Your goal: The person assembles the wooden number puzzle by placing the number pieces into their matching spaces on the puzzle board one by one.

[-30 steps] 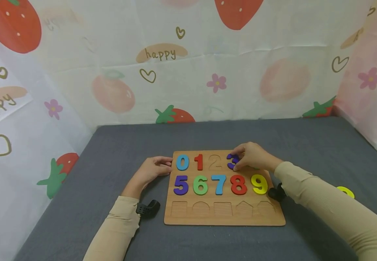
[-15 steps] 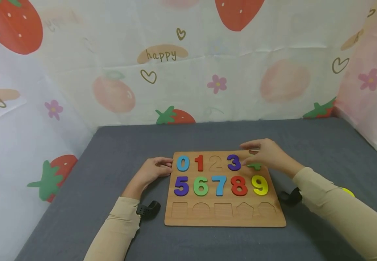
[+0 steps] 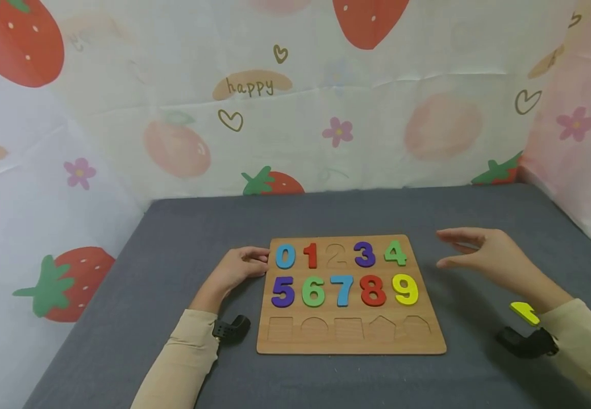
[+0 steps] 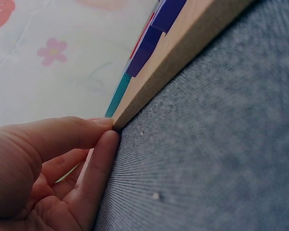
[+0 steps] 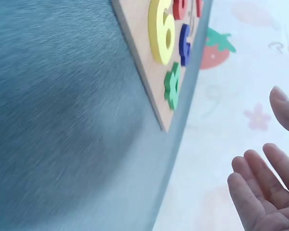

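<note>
A wooden number puzzle board (image 3: 321,344) lies on the grey cloth. Its digits 0, 1 and 3 to 9 sit in place, with the purple 3 (image 3: 364,254) and green 4 (image 3: 395,253) at the top right. The outlined slot for 2 (image 3: 336,255) holds no piece. My left hand (image 3: 236,270) holds the board's upper left corner between thumb and fingers, as the left wrist view shows. Off to the right of the board, my right hand (image 3: 490,255) hovers with fingers extended, holding nothing. Below it lies a yellow piece (image 3: 524,312), partly hidden by the right wrist.
Along the board's bottom row run several outlined shape slots (image 3: 349,328). Grey cloth (image 3: 213,224) covers the table, and printed curtains (image 3: 285,136) stand behind it and at both sides. Black wrist cameras (image 3: 525,342) jut out below the wrists.
My right hand has let go of the purple 3 and moved right, off the board, bringing the green 4 into full sight. My left hand stays at the corner.
</note>
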The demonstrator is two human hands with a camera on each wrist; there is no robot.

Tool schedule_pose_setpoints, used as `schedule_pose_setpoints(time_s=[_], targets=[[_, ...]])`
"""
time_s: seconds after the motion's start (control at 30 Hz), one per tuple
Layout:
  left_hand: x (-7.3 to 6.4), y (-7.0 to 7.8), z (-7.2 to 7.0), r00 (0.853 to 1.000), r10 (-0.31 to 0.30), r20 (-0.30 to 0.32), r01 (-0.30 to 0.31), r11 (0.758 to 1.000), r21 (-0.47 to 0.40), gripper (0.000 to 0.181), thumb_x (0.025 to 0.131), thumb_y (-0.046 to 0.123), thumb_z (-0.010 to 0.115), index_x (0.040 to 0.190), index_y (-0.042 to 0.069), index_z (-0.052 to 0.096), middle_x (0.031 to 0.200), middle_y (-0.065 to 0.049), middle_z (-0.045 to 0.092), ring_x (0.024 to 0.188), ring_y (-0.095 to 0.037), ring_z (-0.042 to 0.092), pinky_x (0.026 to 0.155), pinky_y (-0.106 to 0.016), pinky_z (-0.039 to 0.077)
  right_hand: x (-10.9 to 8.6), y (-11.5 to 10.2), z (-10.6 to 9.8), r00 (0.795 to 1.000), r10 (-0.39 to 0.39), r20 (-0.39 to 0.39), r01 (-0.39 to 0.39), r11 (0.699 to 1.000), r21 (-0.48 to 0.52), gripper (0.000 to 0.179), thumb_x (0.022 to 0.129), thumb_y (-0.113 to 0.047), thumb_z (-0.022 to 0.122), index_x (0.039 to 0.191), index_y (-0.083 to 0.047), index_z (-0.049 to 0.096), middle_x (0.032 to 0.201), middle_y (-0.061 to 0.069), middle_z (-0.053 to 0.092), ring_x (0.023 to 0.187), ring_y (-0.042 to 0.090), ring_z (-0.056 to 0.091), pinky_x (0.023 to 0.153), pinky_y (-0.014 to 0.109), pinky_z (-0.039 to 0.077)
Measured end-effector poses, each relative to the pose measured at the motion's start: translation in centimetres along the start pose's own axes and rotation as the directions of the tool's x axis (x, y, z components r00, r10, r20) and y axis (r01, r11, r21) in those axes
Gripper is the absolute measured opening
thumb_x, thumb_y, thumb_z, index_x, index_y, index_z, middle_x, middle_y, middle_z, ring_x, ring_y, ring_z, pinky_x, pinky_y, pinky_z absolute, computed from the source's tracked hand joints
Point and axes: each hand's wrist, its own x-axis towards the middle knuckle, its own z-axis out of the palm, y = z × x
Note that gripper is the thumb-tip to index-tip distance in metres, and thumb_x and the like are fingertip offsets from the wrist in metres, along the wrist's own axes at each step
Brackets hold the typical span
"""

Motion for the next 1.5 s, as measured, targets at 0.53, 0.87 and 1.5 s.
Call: schedule_pose_setpoints(time_s=[0.53,0.87,1.5], targets=[[0.0,-0.2,0.1,1.000,0.013,-0.003,-0.013,1.000,-0.002,0.045,0.092,0.008,0.069,0.136,0.000,0.059,0.125,-0.019,0.064,0.101,-0.014,0.068,0.088,-0.030,0.058,-5.0,6.3,-2.3,0.978,0.159,-0.138,-0.167,0.985,-0.045,0.081,0.082,-0.054,0.076,0.146,-0.012,0.051,0.151,0.014,0.049,0.118,-0.009,0.058,0.087,0.035,0.057],[0.0,-0.2,0.1,1.000,0.025,0.008,-0.025,1.000,-0.009,0.046,0.092,0.008,0.068,0.136,-0.002,0.058,0.126,-0.021,0.063,0.103,-0.017,0.068,0.088,-0.032,0.058,-6.8,9.7,-2.4,0.952,0.252,-0.175,-0.247,0.968,0.050,0.091,0.087,-0.051,0.072,0.155,-0.006,0.032,0.160,0.026,0.024,0.145,0.047,0.025,0.105,0.073,0.029],[-0.1,0.1,0.1,1.000,0.011,-0.013,-0.011,1.000,0.004,0.046,0.092,0.008,0.069,0.136,0.002,0.059,0.124,-0.018,0.065,0.101,-0.015,0.067,0.090,-0.033,0.057,-7.3,13.1,-2.0,0.930,0.300,-0.210,-0.305,0.952,0.009,0.098,0.089,-0.048,0.072,0.151,0.011,0.025,0.150,0.043,0.024,0.135,0.064,0.022,0.099,0.072,0.035]])
